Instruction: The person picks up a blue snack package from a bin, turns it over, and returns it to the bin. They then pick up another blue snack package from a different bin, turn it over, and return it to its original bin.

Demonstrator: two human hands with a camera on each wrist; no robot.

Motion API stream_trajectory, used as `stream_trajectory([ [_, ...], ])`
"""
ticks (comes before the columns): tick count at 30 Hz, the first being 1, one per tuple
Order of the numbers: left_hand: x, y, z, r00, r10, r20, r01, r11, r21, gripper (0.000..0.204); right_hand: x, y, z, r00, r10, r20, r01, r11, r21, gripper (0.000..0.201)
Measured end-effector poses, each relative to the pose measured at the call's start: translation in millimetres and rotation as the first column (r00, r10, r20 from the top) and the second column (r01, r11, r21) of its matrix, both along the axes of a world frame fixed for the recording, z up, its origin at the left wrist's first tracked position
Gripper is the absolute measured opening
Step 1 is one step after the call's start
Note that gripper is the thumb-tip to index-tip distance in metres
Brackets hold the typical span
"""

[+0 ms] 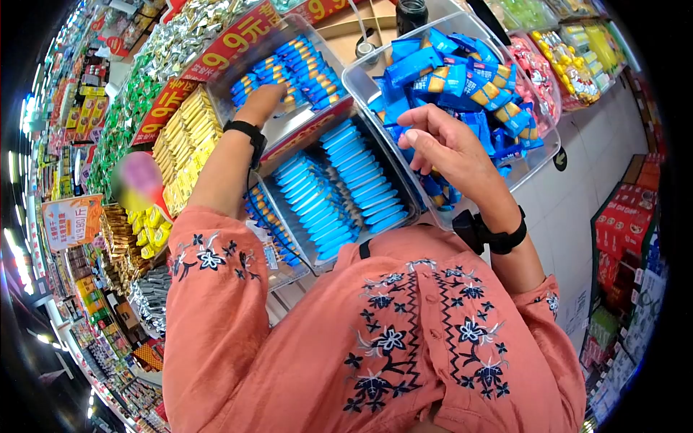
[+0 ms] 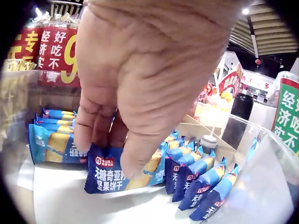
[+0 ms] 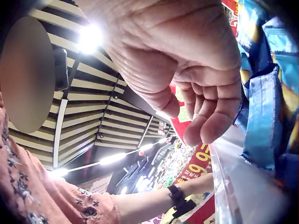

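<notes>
My left hand [image 1: 261,102] reaches into a clear bin [image 1: 307,128] where blue biscuit packets stand in rows. In the left wrist view its thumb and fingers pinch a dark-blue biscuit packet [image 2: 106,173] at the near end, close over the white bin floor. Further packets [image 2: 198,175] lean in a row to its right, others [image 2: 53,142] to its left. My right hand [image 1: 451,148], fingers loosely bent and holding nothing, hovers over the near left edge of a clear tub [image 1: 535,160] heaped with loose blue biscuit packets [image 1: 462,83].
A bin of light-blue packets [image 1: 310,198] in two rows stands right before the body. Yellow-wrapped sweets [image 1: 184,137] and red price signs [image 1: 238,43] lie along the left. A dark bottle [image 1: 411,16] stands behind the tub. Red boxes [image 1: 624,224] are stacked across the aisle.
</notes>
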State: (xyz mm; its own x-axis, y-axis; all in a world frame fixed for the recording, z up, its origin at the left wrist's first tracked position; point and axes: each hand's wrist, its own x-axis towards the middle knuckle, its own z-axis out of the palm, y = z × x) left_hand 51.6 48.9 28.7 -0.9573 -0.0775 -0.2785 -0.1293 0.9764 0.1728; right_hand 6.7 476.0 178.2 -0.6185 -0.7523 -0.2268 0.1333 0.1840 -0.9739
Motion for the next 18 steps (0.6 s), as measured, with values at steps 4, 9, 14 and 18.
stream_trajectory([
  [4, -1, 1, -6, 0.999, -0.025, -0.035, 0.022, 0.995, -0.092, 0.023, -1, 2, 0, 1.000, -0.002, 0.003, 0.002, 1.000, 0.009, 0.028],
  [9, -10, -3, -13, 0.996, -0.077, -0.043, 0.073, 0.994, -0.086, 0.018, -1, 3, 1, 1.000, 0.003, 0.006, -0.003, 1.000, 0.023, 0.027],
  [14, -12, -4, -23, 0.992, -0.061, -0.109, 0.049, 0.992, -0.114, 0.014, -2, 6, -2, 1.000, 0.010, 0.005, -0.010, 1.000, 0.021, 0.028],
  [18, -8, 6, -14, 0.988, -0.052, -0.146, 0.027, 0.985, -0.168, 0.015, 0, 10, -3, 1.000, -0.012, 0.009, 0.011, 0.999, 0.038, 0.028],
])
